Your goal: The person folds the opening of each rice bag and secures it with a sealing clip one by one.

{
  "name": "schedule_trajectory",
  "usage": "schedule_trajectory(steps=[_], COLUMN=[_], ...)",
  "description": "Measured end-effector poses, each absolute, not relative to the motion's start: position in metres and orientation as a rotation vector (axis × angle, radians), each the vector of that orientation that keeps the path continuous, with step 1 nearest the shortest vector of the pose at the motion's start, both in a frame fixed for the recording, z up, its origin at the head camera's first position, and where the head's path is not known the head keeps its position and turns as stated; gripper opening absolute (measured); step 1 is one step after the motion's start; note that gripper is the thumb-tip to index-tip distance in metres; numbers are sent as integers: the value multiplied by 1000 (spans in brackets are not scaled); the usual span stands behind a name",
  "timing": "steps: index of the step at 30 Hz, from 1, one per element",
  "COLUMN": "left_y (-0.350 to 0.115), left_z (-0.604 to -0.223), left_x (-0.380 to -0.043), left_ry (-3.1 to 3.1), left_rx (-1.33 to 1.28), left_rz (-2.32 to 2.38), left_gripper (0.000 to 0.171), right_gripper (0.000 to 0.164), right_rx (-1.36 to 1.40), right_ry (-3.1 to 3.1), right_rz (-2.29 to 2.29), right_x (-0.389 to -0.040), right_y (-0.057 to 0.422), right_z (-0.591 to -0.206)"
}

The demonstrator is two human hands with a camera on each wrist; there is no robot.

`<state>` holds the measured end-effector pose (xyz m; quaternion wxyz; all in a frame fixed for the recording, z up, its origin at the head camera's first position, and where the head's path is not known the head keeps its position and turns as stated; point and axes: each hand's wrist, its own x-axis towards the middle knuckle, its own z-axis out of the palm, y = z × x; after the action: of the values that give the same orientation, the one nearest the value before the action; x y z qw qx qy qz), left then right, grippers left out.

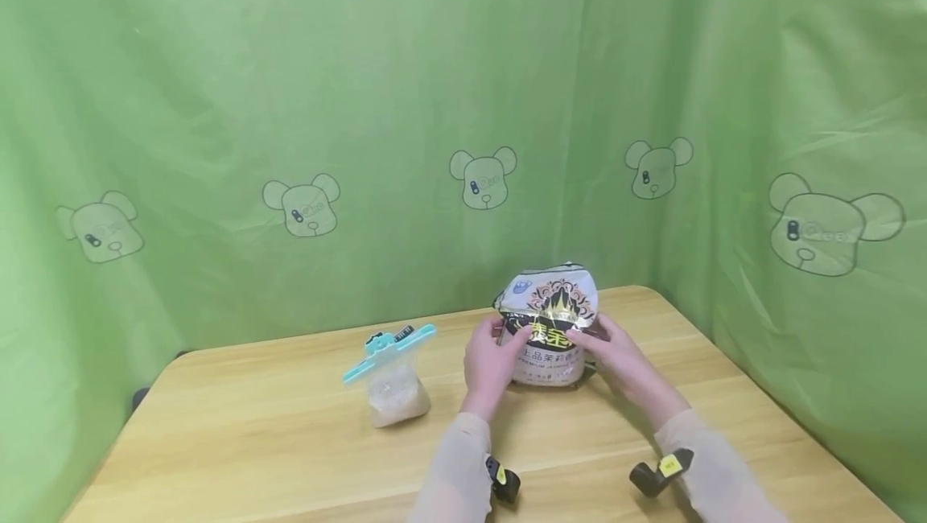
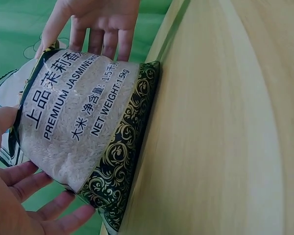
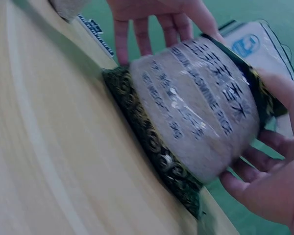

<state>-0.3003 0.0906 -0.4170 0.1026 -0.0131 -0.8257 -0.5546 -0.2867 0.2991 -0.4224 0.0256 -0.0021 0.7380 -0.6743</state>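
Observation:
An upright bag of jasmine rice [image 1: 548, 368] stands on the wooden table, its printed white top folded forward. Both hands grip it from opposite sides. My left hand [image 1: 492, 358] has its thumb on the front and its fingers along the side; in the left wrist view those fingers [image 2: 49, 210] curve around the bag's edge. On the other side, my right hand [image 1: 615, 354] holds the bag the same way, thumb in front. Through the clear panel in the right wrist view, white grains of the rice bag [image 3: 191, 112] show above a black-and-gold patterned base.
Left of the bag stands a small clear bag of grain [image 1: 398, 398], closed by a long turquoise clip [image 1: 389, 354]. A green curtain [image 1: 391, 105] with bear-head prints hangs behind the table [image 1: 275, 426] and along its sides.

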Motion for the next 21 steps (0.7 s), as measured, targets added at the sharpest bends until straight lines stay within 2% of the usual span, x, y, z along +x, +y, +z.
schedule_trajectory(steps=[7, 21], left_y=[80, 61], left_z=[-414, -414], left_x=[-293, -278], left_ry=[-2439, -2443], left_rx=[-9, -26], left_rz=[-1675, -1671], left_gripper=[59, 57], right_gripper=[78, 82], right_rx=[-145, -272], right_ry=[2240, 2183], right_rz=[-2033, -1962], right_x=[-285, -282], right_y=[307, 308], right_z=[-420, -422])
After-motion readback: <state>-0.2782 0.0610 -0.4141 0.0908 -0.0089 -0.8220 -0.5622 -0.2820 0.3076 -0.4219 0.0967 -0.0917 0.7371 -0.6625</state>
